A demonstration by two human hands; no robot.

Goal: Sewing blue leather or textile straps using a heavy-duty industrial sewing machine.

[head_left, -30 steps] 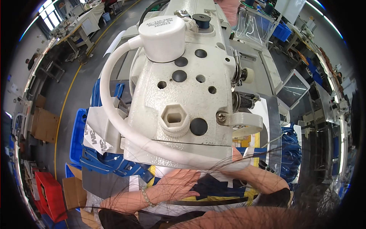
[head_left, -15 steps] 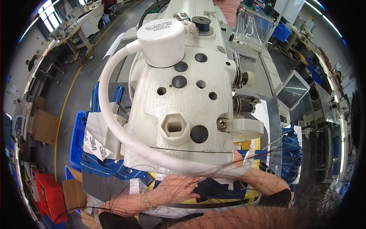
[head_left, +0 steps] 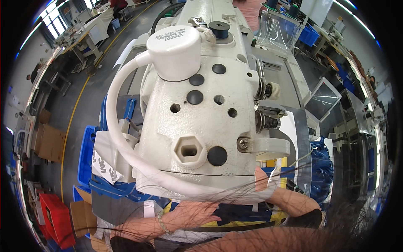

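Observation:
A white sewing machine head [head_left: 201, 130] fills the middle and hides much of the work beneath it. My left hand [head_left: 195, 213] lies flat below its front edge, fingers stretched toward the right against dark blue fabric [head_left: 243, 212]. That fabric rests over a yellow surface [head_left: 278, 216]. My right hand [head_left: 261, 178] reaches around the right side of the machine head. Only a part of it shows beside the machine, and its fingers are hidden. Strands of hair cross in front of both hands.
Blue straps bunch at the left [head_left: 119, 187], and a blue strap pile [head_left: 321, 172] hangs at the right. A blue bin [head_left: 87, 157], cardboard box [head_left: 82, 214] and red crate [head_left: 57, 218] stand left. A tilted screen panel [head_left: 323, 98] is at right. Someone in pink [head_left: 247, 12] is beyond the machine.
My view has shifted slightly, so the machine sits a little lower and further left. The dark blue fabric beside my left hand now looks straighter. Both hands stay nearly in place.

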